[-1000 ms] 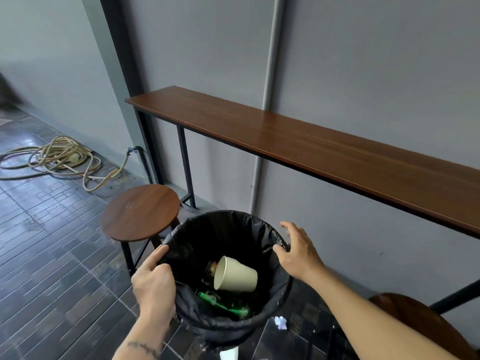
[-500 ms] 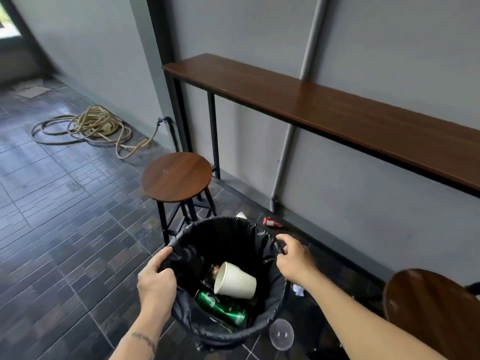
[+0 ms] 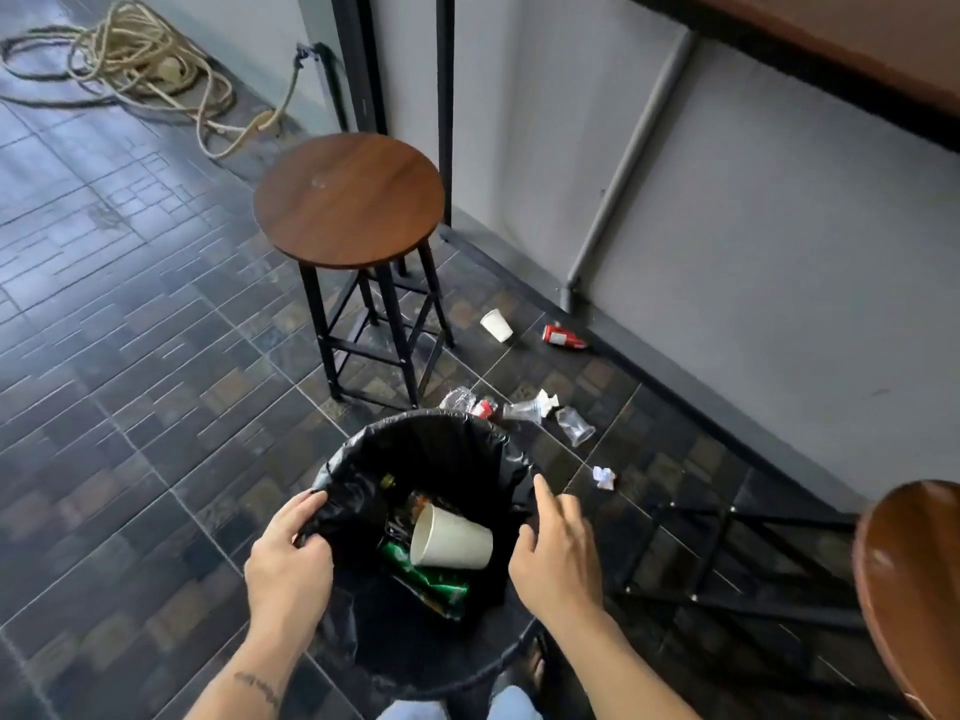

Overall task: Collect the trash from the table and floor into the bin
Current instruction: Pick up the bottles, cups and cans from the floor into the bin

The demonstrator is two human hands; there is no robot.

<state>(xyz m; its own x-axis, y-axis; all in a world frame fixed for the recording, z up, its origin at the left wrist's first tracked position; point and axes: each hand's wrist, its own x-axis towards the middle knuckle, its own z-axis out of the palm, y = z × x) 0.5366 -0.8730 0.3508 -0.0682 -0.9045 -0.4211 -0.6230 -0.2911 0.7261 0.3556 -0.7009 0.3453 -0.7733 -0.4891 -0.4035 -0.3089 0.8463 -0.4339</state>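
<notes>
A bin lined with a black bag (image 3: 426,449) stands on the floor in front of me, holding a paper cup (image 3: 449,537) and a green can (image 3: 431,576). My left hand (image 3: 288,556) grips the bag's left rim. My right hand (image 3: 553,553) rests at the right rim with its fingers apart; whether it holds the liner is unclear. Beyond the bin, trash lies on the tiles: a white paper cup (image 3: 497,325), a red can (image 3: 563,337), clear plastic cups (image 3: 574,425), a crushed bottle (image 3: 467,402) and a crumpled paper ball (image 3: 603,477).
A round wooden stool (image 3: 349,200) stands just behind the bin, and a second stool (image 3: 909,579) is at the right edge. The long wooden table (image 3: 852,39) runs along the grey wall at the upper right. A coiled rope (image 3: 130,59) lies far left.
The view has tilted down and the bin sits lower on the floor. Floor trash near the wall has come into sight. My right hand's fingers have loosened at the rim.
</notes>
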